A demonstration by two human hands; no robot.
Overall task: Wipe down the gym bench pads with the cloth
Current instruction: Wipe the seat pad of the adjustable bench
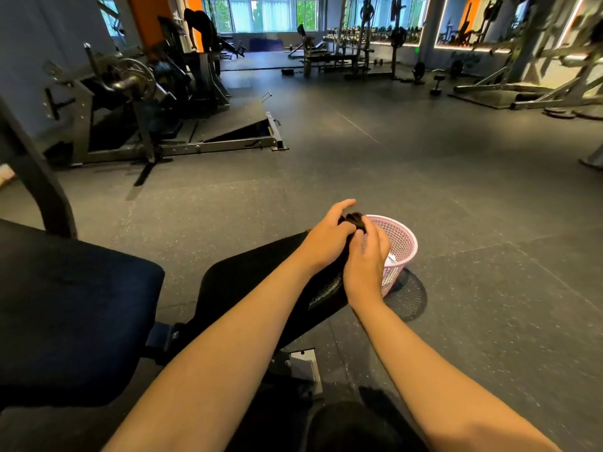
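A dark cloth (355, 220) is bunched between my two hands at the far end of the narrow black bench pad (241, 282). My left hand (326, 238) grips the cloth from the left, thumb stretched forward. My right hand (368, 256) pinches it from the right with curled fingers. Most of the cloth is hidden behind my fingers. A wider black seat pad (71, 308) lies at the lower left, separated from the narrow pad by a gap.
A pink plastic basket (403, 246) stands on the rubber floor just right of my hands. Steel bench brackets (305, 367) show below the pad. A plate-loaded machine (137, 102) stands at the left, racks at the back. A person bends over far behind.
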